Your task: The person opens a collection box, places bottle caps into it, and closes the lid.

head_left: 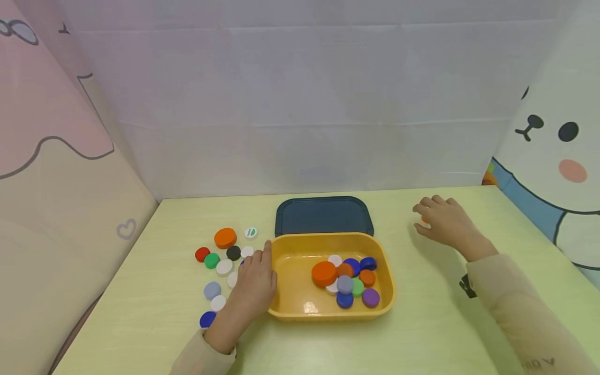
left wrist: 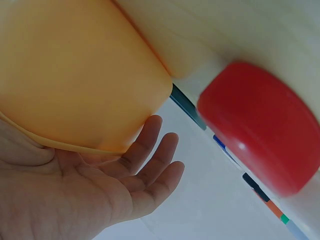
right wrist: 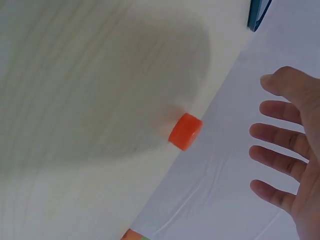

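While the left hand (head_left: 253, 284) rests flat-fingered against the yellow tray (head_left: 286, 245), the right hand (head_left: 442, 221) hovers spread and empty over a small orange cap (right wrist: 185, 131) on the table (head_left: 422, 312); light, rigid, probably slick; best pinched across its rim.

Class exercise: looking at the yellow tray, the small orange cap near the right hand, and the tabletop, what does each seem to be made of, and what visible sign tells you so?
Yellow tray: probably moulded plastic; glossy, rounded rim, with a light glint on its floor.
Orange cap: likely plastic; uniform saturated colour, smooth, fairly matte.
Tabletop: looks like pale wood-grain laminate; faint streaks, smooth low sheen. Real wood cannot be ruled out.
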Available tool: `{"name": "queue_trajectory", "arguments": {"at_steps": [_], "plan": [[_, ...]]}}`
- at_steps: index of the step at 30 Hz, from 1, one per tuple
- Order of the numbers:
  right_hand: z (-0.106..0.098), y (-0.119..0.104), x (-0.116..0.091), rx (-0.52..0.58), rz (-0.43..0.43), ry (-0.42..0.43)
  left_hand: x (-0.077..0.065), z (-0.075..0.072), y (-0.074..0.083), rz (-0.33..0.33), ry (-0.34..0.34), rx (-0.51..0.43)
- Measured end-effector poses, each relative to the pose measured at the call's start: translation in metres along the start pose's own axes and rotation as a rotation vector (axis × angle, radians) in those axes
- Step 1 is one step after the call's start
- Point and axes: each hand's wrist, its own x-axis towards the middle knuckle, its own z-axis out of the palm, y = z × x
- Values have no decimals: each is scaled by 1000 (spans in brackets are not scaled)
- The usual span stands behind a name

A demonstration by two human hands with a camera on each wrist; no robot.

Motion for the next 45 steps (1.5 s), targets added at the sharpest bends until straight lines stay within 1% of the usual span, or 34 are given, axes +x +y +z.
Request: {"name": "queue_trajectory", "arguments": {"at_steps": [2, 8, 10, 14, 20, 28, 32, 36, 40, 45], "plan": [[1, 6, -1, 2, 13, -24, 0, 0, 0, -1, 1, -2], [6, 19, 2, 7, 66, -147, 0, 1, -1, -4, 1, 0], [7, 22, 3, 10, 82, -177, 0, 0, -1, -2, 2, 2], [11, 26, 5, 19, 113, -208, 0, 0, -1, 2, 2, 3], [18, 33, 6, 32, 143, -234, -1, 0, 0, -1, -9, -4], [27, 39, 6, 57, 187, -317, -2, 2, 0, -1, -5, -8], [30, 42, 5, 63, 200, -331, -1, 2, 0, 3, -3, -10], [30, 43, 4, 63, 201, -321, -1, 3, -1, 15, 2, -1], [27, 41, 4, 56, 184, -290, 0, 3, -1, 18, 5, 8], [18, 33, 6, 32, 155, -243, 0, 1, -1, 9, 6, 5]]}}
